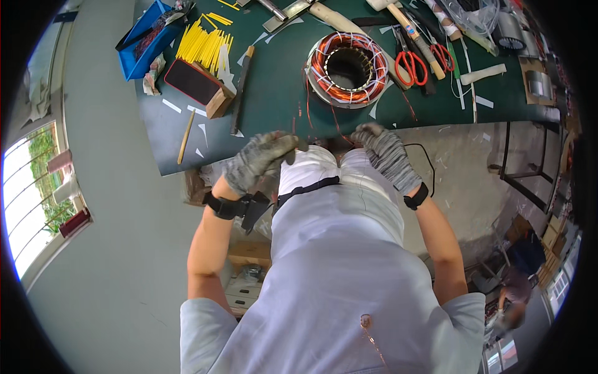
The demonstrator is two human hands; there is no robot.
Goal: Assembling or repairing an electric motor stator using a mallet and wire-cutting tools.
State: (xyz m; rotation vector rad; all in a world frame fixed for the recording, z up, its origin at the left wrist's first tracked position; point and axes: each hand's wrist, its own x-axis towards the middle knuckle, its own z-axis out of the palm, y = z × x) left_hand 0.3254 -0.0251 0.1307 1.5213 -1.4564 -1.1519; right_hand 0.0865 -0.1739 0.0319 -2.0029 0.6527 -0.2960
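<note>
A wound motor stator (320, 70), a ring of copper coils tied with white cord around a dark core, rests near the front edge of the green bench. Thin copper lead wires (334, 118) hang from it toward me. Both my hands wear grey knitted gloves and are held over my lap, just off the bench edge. My left hand (263, 160) has its fingers bent together; whatever they may hold is too small to see. At the end of a lead wire, the curled fingers of my right hand (386, 157) are closed, seemingly pinching it.
Left on the bench are yellow strips (202, 47), a phone (192, 81) against a wooden block (220, 101), a blue bin (142, 47) and a dark bar (243, 90). Red-handled scissors (410, 67) and a mallet (416, 38) lie right. Another person (516, 290) is far right.
</note>
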